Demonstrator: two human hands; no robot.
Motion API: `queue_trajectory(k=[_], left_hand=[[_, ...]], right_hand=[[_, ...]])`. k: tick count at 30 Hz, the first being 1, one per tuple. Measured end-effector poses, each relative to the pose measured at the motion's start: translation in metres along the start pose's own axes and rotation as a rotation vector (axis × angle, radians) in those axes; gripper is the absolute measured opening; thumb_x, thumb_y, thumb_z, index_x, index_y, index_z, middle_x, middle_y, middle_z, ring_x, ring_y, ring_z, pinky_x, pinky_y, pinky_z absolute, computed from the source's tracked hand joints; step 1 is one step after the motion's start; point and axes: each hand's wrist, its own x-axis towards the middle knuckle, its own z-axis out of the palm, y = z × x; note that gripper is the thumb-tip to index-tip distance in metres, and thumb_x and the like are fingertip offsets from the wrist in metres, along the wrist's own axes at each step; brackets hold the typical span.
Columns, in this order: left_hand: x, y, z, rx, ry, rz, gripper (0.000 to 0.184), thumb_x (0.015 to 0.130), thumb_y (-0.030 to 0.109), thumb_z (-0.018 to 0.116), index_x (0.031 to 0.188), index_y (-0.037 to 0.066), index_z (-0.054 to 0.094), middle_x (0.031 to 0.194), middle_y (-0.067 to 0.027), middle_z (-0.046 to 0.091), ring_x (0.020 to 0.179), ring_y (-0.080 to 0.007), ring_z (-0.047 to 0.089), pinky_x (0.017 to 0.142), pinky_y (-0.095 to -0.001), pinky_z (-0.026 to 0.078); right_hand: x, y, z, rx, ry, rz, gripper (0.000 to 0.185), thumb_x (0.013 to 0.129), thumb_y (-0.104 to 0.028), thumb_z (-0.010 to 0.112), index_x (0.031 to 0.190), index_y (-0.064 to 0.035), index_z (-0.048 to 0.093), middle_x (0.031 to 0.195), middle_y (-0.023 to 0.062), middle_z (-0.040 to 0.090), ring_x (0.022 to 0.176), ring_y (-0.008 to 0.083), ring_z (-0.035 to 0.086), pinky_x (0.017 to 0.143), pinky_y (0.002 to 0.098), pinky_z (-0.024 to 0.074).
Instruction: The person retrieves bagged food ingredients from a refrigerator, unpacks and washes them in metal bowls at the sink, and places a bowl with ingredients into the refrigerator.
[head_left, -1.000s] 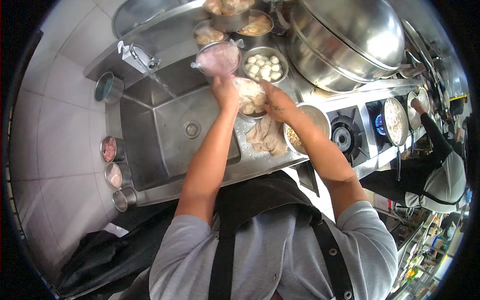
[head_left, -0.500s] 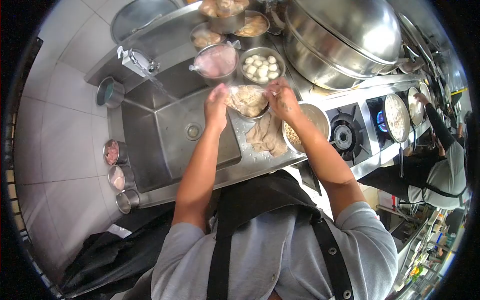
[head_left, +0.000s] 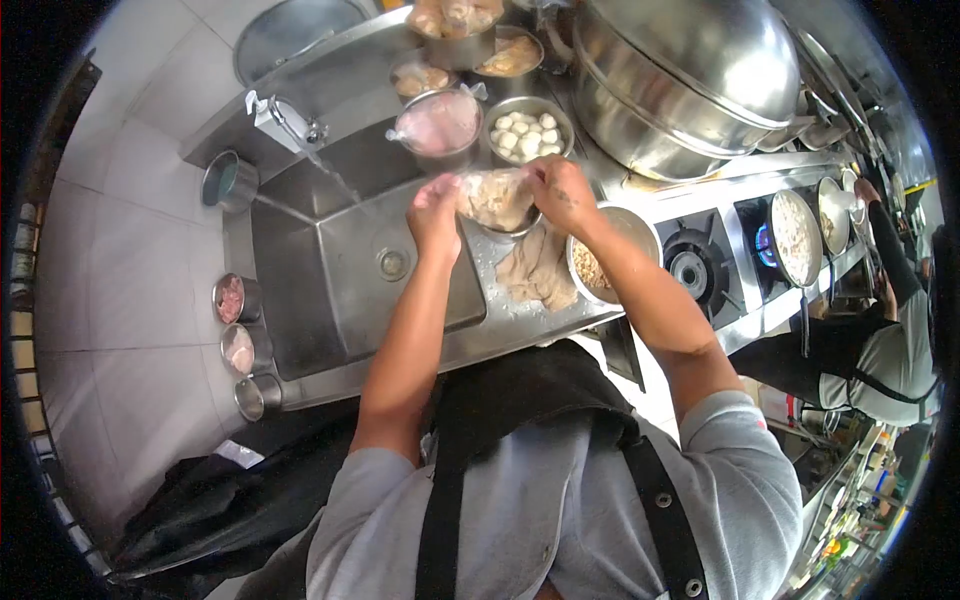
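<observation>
Both ends of the bag (head_left: 495, 198) look pinched | left hand (head_left: 434, 220) has fingers closed on its left end, right hand (head_left: 561, 196) its right, neither nearer tbh | long axis left-right, bag between them at the pot (head_left: 517, 234), white balls (head_left: 527, 136) far side

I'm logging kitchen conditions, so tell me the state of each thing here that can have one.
Silver metal tap: running.
Clear plastic over pale food: held between the left hand and right hand.
Round metal pot of white balls: uncovered.
Beige cloth: crumpled.
Nearer black gas burner: no flame visible.
Round metal pan of whitish food: over a lit blue flame.
Large round steel pot: domed lid on.
</observation>
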Motion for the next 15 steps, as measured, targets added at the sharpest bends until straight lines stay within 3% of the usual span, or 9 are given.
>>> queue_trajectory(k=[4,6,8,10,14,15], left_hand=[[-0.017,0.001,-0.006,-0.152,-0.066,-0.119,0.035,0.087,0.001,0.061,0.120,-0.007,0.052,0.113,-0.0125,0.059,0.106,-0.0176,0.057,0.095,-0.0302,0.044],[-0.014,-0.003,-0.008,-0.156,-0.164,-0.080,0.039,0.088,0.000,0.059,0.125,-0.008,0.048,0.120,-0.0138,0.056,0.109,-0.0174,0.055,0.097,-0.0304,0.043],[-0.011,-0.008,-0.006,-0.083,-0.155,-0.062,0.036,0.088,0.001,0.059,0.123,-0.008,0.051,0.118,-0.0130,0.058,0.106,-0.0168,0.056,0.095,-0.0296,0.044],[-0.012,-0.010,-0.010,0.081,-0.134,-0.038,0.031,0.090,0.004,0.058,0.119,-0.008,0.056,0.113,-0.0115,0.062,0.101,-0.0154,0.059,0.092,-0.0280,0.045],[-0.006,-0.005,-0.012,0.095,-0.083,0.034,0.027,0.091,0.007,0.059,0.114,-0.007,0.061,0.108,-0.0115,0.065,0.097,-0.0136,0.060,0.089,-0.0265,0.046],[-0.005,-0.003,-0.014,0.338,-0.058,0.106,0.026,0.091,0.009,0.059,0.112,-0.006,0.062,0.106,-0.0107,0.066,0.093,-0.0132,0.061,0.086,-0.0260,0.046]], right_hand=[[-0.006,-0.006,-0.001,0.018,-0.009,-0.009,0.017,0.082,-0.013,0.056,0.085,0.0016,0.064,0.082,0.0232,0.064,0.080,0.0405,0.062,0.072,0.0440,0.0484],[-0.002,-0.010,-0.007,0.140,-0.023,0.188,0.017,0.082,-0.013,0.056,0.087,0.0018,0.064,0.080,0.0225,0.064,0.078,0.0398,0.062,0.071,0.0426,0.0483],[-0.004,-0.007,-0.002,0.104,0.003,0.199,0.017,0.083,-0.012,0.056,0.088,0.0020,0.064,0.082,0.0227,0.064,0.079,0.0386,0.063,0.071,0.0415,0.0481],[-0.005,-0.001,0.002,0.155,0.038,0.072,0.017,0.083,-0.012,0.057,0.090,0.0021,0.064,0.085,0.0225,0.064,0.080,0.0375,0.063,0.071,0.0410,0.0480],[-0.005,0.001,0.001,0.186,0.088,0.047,0.015,0.085,-0.012,0.059,0.089,0.0021,0.064,0.084,0.0209,0.063,0.077,0.0337,0.062,0.070,0.0384,0.0468],[-0.005,0.009,0.002,0.062,0.192,-0.071,0.015,0.085,-0.012,0.059,0.089,0.0020,0.064,0.085,0.0211,0.063,0.079,0.0350,0.062,0.070,0.0393,0.0469]])
